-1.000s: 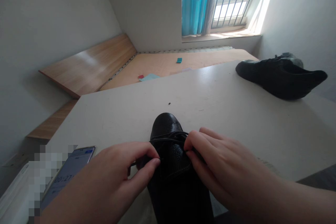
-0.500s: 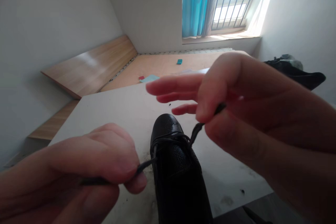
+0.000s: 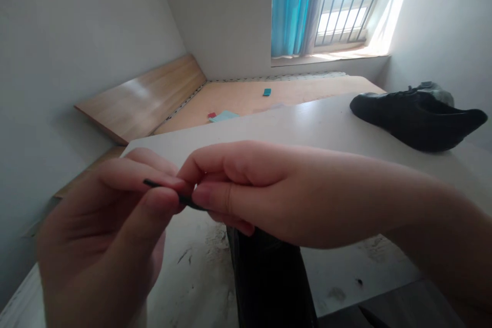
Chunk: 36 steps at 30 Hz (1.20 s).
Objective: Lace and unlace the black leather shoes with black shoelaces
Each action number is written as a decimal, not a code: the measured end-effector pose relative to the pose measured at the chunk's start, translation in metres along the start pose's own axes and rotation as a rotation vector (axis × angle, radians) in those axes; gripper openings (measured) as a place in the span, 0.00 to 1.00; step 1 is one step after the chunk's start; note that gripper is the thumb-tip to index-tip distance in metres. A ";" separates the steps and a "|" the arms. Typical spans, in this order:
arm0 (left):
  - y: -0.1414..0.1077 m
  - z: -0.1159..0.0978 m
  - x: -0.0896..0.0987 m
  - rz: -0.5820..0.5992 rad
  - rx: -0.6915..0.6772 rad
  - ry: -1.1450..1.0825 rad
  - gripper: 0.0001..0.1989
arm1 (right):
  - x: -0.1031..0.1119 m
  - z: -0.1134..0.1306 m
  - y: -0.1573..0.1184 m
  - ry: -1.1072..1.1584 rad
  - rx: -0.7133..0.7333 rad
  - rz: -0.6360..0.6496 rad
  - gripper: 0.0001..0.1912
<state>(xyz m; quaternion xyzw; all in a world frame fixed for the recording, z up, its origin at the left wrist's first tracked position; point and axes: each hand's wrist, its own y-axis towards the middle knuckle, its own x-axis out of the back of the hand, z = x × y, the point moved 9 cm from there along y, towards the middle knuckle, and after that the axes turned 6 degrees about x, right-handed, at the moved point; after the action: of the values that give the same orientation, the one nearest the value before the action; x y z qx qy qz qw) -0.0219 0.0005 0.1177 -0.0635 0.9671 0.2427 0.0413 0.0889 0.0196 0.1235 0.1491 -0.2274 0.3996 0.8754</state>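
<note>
A black leather shoe point(image 3: 271, 277) rests on the white board below my hands, its toe and lacing hidden behind them. My left hand point(image 3: 115, 215) pinches a dark shoelace point(image 3: 151, 183) between thumb and forefinger, and the lace's tip pokes out past the fingers. Right beside it, my right hand point(image 3: 246, 184) grips the same lace between thumb and forefinger, its fingertips touching those of my left hand. Both hands are over the front of the shoe, slightly left of it.
Another black shoe point(image 3: 411, 118) lies at the right on the white board point(image 3: 307, 123). Behind are a peach-coloured surface point(image 3: 246, 95) with a teal piece point(image 3: 266, 92), a light blue sheet point(image 3: 224, 116) and a small red piece point(image 3: 211, 115). A wooden panel point(image 3: 146, 95) leans at the left.
My right hand has moved left and down to meet my left hand, which has risen. The shoe's toe is now covered, and the other shoe at the right has come into fuller view.
</note>
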 end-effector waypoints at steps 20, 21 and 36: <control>-0.013 0.079 -0.030 0.626 0.330 0.935 0.13 | 0.021 -0.011 0.005 0.505 0.154 -0.141 0.08; -0.013 0.078 -0.030 0.622 0.327 0.921 0.13 | 0.019 -0.010 0.005 0.520 0.160 -0.130 0.08; -0.016 0.054 -0.048 0.719 0.126 0.836 0.12 | 0.009 0.000 0.003 0.403 0.050 -0.153 0.11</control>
<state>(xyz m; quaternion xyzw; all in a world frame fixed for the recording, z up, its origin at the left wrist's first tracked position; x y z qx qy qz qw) 0.0301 0.0174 0.0677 0.1822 0.8746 0.1375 -0.4278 0.0919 0.0266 0.1281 0.1048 -0.0256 0.3591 0.9270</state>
